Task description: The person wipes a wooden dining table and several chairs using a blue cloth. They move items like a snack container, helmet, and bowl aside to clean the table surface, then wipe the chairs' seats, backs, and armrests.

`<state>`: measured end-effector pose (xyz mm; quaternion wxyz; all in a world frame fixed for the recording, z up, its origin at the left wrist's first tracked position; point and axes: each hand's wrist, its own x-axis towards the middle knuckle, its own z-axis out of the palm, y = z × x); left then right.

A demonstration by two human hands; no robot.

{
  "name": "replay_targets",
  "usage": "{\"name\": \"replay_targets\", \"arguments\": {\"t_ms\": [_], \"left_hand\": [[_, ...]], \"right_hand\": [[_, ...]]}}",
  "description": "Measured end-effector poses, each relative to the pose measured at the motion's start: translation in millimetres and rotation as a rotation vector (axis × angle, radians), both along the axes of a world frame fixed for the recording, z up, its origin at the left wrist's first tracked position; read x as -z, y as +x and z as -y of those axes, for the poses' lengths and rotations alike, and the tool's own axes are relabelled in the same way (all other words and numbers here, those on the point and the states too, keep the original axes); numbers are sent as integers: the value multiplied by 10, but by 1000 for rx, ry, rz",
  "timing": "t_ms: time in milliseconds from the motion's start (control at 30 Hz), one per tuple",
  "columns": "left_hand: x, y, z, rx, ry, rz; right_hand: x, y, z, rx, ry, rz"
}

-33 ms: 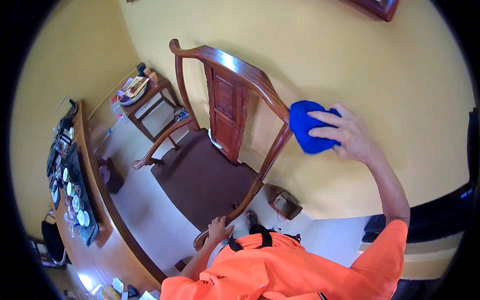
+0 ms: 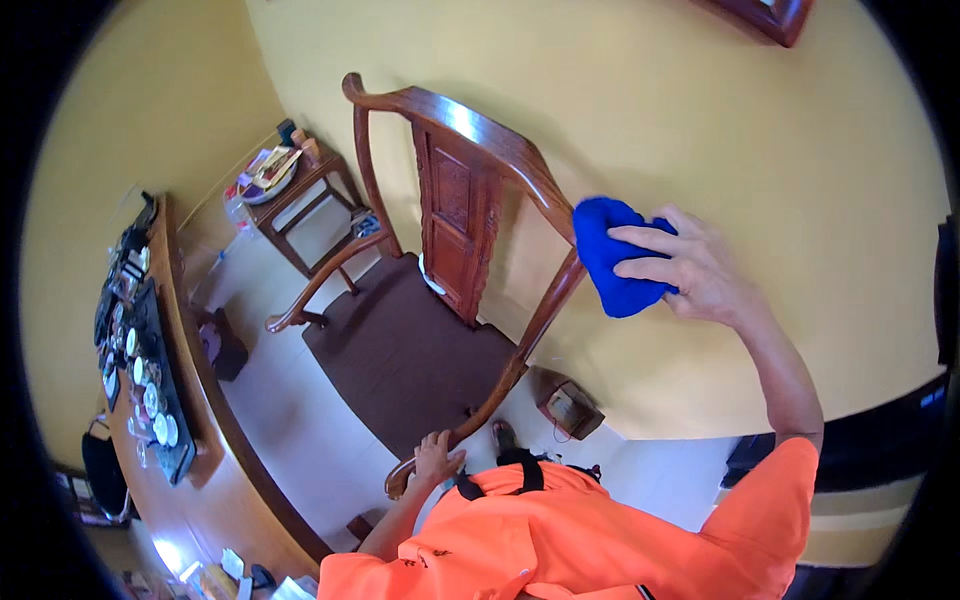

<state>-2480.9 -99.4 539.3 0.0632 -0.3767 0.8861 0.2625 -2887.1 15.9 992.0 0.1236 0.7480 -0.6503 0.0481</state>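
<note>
A wooden armchair (image 2: 465, 205) with a carved back panel and a dark brown seat (image 2: 400, 345) stands before me. My right hand (image 2: 705, 268) is closed on a bright blue cloth (image 2: 622, 262), bunched against the right end of the chair's top rail, where it meets the rear post. Two of its fingers lie across the cloth, and the thumb is hidden. Lower down, my left hand (image 2: 437, 458) grips the near armrest (image 2: 478, 425) close to its curved front end, with its fingers over the wood.
To the left runs a long wooden table (image 2: 215, 455) bearing a dark tea tray (image 2: 172, 400) with several cups. A small side table (image 2: 300, 215) holding a loaded bowl stands by the far wall. On the floor right of the chair sits a brown box (image 2: 572, 410). A framed picture (image 2: 770, 15) hangs above.
The blue cloth has shifted slightly left and down at the rail's end, folding differently under my right hand. My left hand keeps its place on the armrest.
</note>
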Motion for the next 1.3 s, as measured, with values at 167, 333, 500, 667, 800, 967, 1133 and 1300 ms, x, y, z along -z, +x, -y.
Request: {"name": "replay_targets", "arguments": {"t_ms": [167, 333, 500, 667, 800, 967, 1133, 1300], "left_hand": [[275, -59, -101, -60, -88, -34], [542, 60, -85, -167, -72, -133], [502, 19, -79, -188, -26, -227], [552, 98, -61, -187, -26, -190], [525, 12, -64, -158, -37, -210], [471, 46, -28, -162, 9, -212], [437, 61, -56, -170, -8, -167], [320, 2, -27, -154, 30, -129]], "right_hand": [[201, -137, 955, -286, -17, -48], [514, 282, 1730, -300, 143, -633], [1384, 468, 1339, -225, 335, -730], [1976, 1020, 829, -155, 46, -187], [2913, 818, 580, -39, -11, -195], [4005, 642, -177, 538, 343, 463], [4070, -70, -235, 1022, -68, 1848], [3476, -201, 373, 582, -168, 1876]]}}
